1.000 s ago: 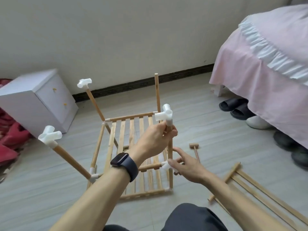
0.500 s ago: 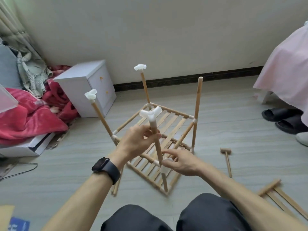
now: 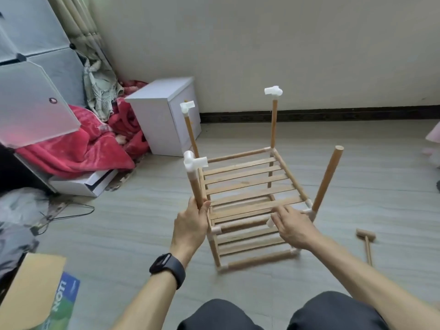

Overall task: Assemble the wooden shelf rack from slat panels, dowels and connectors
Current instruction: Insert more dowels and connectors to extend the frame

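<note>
The rack (image 3: 240, 216) stands on the floor (image 3: 133, 229) in front of the person's knees, made so far of two slat panels, an upper one (image 3: 250, 184) and a lower one (image 3: 250, 242), joined at the corners by white connectors. Four dowels rise from the upper panel. Three carry a white connector on top: the near left (image 3: 194, 161), the far left (image 3: 187, 107) and the far right (image 3: 273, 91). The fourth, the near right dowel (image 3: 327, 179), is bare at its tip and leans outward. The left hand (image 3: 190, 225), a watch (image 3: 167, 266) on its wrist, has its fingers wrapped round the near left dowel (image 3: 196, 189) low down. The right hand (image 3: 294, 228) reaches to the upper panel's near right corner, fingers fairly straight; blur hides whether it grips anything. One mallet (image 3: 365, 235) lies on the floor to the right. One white cabinet (image 3: 157, 120) stands by the wall, beside a red blanket (image 3: 78, 148).
</note>
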